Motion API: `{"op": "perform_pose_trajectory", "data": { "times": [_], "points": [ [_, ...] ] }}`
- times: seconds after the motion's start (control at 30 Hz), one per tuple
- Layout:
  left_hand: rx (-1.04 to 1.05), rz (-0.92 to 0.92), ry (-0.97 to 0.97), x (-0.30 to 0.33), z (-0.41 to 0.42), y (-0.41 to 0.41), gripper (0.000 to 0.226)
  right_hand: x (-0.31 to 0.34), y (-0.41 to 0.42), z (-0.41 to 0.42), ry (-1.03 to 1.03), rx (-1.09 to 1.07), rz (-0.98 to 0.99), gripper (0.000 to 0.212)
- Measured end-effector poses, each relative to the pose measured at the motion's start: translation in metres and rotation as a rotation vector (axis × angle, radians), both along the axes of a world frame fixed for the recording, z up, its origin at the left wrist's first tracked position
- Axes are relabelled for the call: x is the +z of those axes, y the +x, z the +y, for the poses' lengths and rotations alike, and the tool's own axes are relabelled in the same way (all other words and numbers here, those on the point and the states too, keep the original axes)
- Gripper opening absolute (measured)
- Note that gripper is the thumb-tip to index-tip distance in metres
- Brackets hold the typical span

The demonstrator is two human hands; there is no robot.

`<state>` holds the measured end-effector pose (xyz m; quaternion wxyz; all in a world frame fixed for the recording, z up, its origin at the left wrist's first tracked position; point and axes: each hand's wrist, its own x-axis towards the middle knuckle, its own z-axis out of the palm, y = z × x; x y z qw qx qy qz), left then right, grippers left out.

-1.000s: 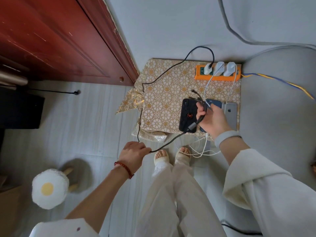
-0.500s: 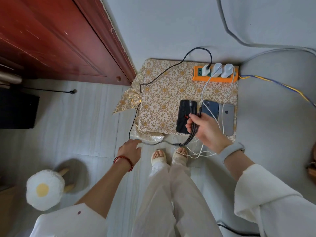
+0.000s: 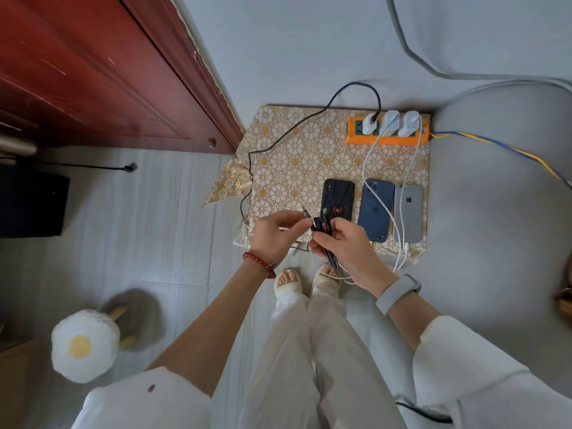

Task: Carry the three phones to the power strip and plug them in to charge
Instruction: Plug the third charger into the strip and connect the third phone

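Note:
Three phones lie face down in a row on a gold-patterned cloth (image 3: 297, 156): a black phone (image 3: 338, 198) with a red spider, a dark blue phone (image 3: 376, 209) and a grey phone (image 3: 408, 209). An orange power strip (image 3: 387, 139) at the cloth's far edge carries three white chargers. White cables run from two chargers over the blue and grey phones. My right hand (image 3: 340, 246) grips the black multi-plug cable (image 3: 325, 230) just in front of the black phone. My left hand (image 3: 275, 233) pinches one of its connector ends.
A red wooden door (image 3: 108, 72) stands to the left. A fried-egg-shaped stool (image 3: 83, 345) sits at lower left, a dark box (image 3: 31, 205) at far left. Grey cables (image 3: 433, 69) and a blue-yellow wire (image 3: 510, 150) cross the floor at right. My feet (image 3: 306, 280) stand below the cloth.
My left hand has come up from the floor cable to meet my right hand. Both hands now hold the black cable's connector ends in front of the black phone.

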<state>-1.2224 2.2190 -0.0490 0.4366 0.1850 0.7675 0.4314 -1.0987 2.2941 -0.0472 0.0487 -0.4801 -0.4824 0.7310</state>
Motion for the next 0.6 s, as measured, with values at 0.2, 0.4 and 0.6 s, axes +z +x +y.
{"op": "perform_pose_trajectory", "data": {
  "times": [0.2,0.4,0.6],
  "points": [
    [0.033,-0.053,0.029,-0.004,-0.003,0.001,0.01,-0.001,0.0,-0.005,0.074,0.038,0.021,0.005],
    [0.103,-0.158,-0.058,-0.012,-0.011,-0.004,0.013,-0.015,0.008,-0.009,0.166,0.037,-0.094,0.033],
    [-0.18,-0.174,-0.572,-0.051,-0.032,0.006,0.027,-0.043,0.035,-0.027,0.147,0.098,-0.395,0.034]
  ]
}}
